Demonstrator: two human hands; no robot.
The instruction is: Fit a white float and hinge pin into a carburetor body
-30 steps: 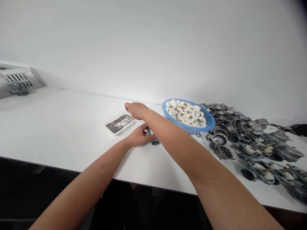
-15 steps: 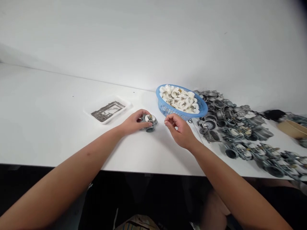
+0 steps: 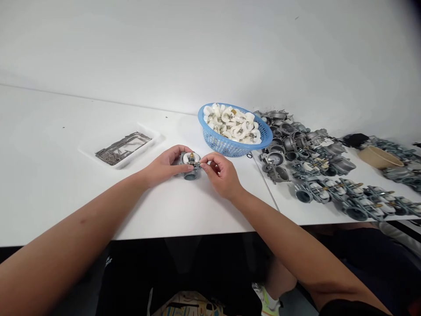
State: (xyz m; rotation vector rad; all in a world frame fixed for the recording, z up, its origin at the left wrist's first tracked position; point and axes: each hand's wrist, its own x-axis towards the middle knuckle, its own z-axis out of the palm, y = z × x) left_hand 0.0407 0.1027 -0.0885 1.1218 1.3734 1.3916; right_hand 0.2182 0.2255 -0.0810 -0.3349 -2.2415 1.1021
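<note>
A small grey metal carburetor (image 3: 190, 176) with a white float (image 3: 187, 159) and a brass part in its middle stands on the white table. My left hand (image 3: 166, 166) grips it from the left, thumb across the front and fingers behind. At its right side, the fingertips of my right hand (image 3: 222, 173) are pinched together on a thin metal pin (image 3: 198, 163), touching the carburetor beside the float. Most of the pin is hidden by the fingers, and how far it sits in the carburetor cannot be seen.
Left of my hands is a white tray (image 3: 123, 164) of thin metal pins. Behind them stands a blue basket (image 3: 226, 148) full of white floats. Many carburetors (image 3: 304, 195) lie piled and lined up at right, near a tan bowl (image 3: 379, 157). A small black ring (image 3: 249, 156) lies by the basket.
My right hand has moved left from beside the carburetor until its fingertips meet the carburetor's right side. My left hand keeps its grip. The whole view has shifted somewhat.
</note>
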